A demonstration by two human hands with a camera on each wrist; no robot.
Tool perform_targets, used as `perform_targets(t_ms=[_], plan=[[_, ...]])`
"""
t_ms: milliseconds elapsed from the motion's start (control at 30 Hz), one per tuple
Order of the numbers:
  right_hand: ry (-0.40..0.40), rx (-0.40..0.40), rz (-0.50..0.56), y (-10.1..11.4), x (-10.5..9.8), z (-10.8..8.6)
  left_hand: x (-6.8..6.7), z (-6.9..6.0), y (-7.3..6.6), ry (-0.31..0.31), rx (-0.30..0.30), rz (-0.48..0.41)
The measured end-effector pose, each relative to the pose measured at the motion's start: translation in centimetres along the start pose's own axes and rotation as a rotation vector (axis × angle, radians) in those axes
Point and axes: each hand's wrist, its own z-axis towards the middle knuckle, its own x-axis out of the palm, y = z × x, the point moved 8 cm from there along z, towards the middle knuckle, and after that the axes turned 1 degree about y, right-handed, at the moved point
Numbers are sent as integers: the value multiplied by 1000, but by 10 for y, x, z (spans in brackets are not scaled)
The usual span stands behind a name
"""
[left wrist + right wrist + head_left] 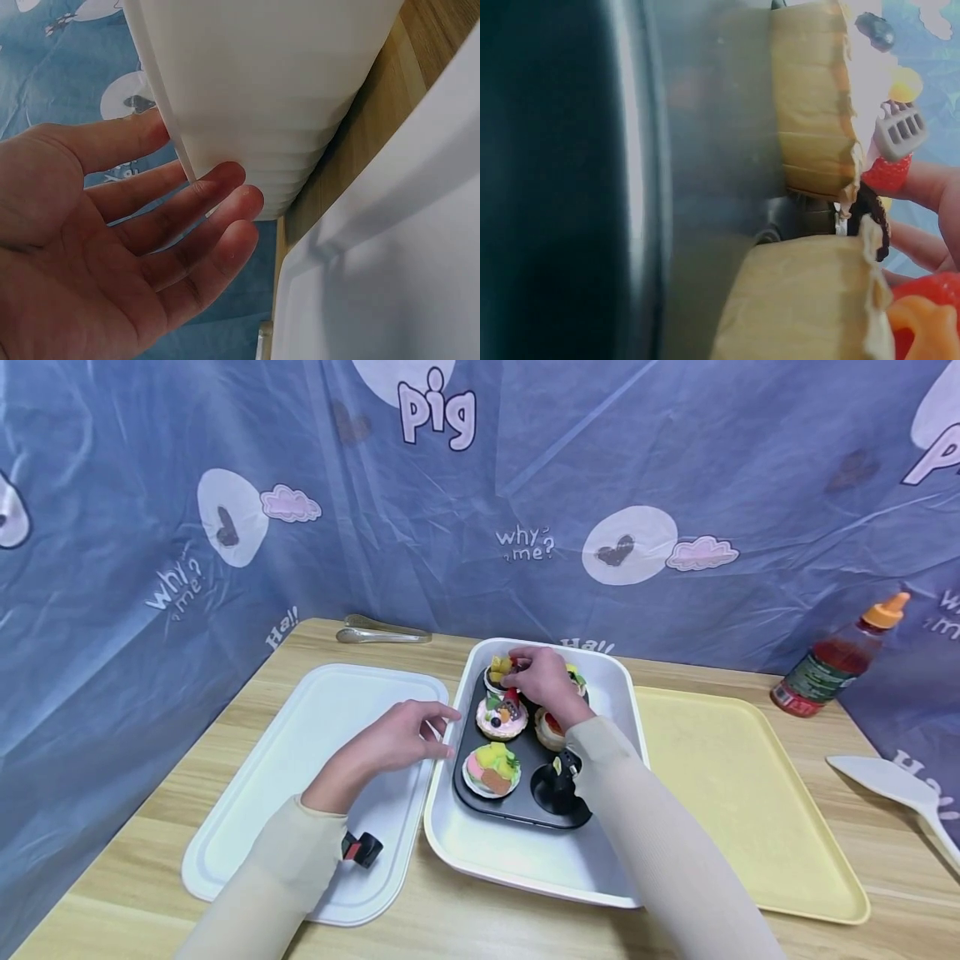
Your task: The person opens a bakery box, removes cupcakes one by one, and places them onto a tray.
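Note:
My right hand [546,680] reaches over the muffin tin [517,814], its fingertips at a dark-topped tart [495,677] with yellow fruit. Whether they grip it is hidden; the right wrist view shows only part of the fingers [922,244] behind the tarts. Nearer stand a pink-cream tart [497,727] with a strawberry and grey waffle-like piece, and a green-and-yellow tart [491,770]. A white-cream tart [550,731] sits under the right wrist. My left hand [393,735] is at the left rim of the white bin [517,883], fingers loosely bent, holding nothing.
Left of the bin lies a white tray [300,735], with metal tongs [382,631] behind it. At right are a yellow tray [720,777], a red sauce bottle [832,660] and a white spoon [888,781]. A blue printed sheet [480,527] hangs behind.

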Motion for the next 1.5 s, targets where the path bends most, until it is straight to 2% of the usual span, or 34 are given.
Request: perform_targets(t_ms=[200,600,1133,1500], plan=[[-27,-5,8,0,1,-2,0,0,-2,-3,6,10],[-89,-78,-14,3,0,-3,0,1,0,2,0,6],[-143,-101,-18,4,-2,-5,1,1,3,1,-23,-3],[-166,-82,-4,4,-5,-7,2,1,3,3,-37,-16]])
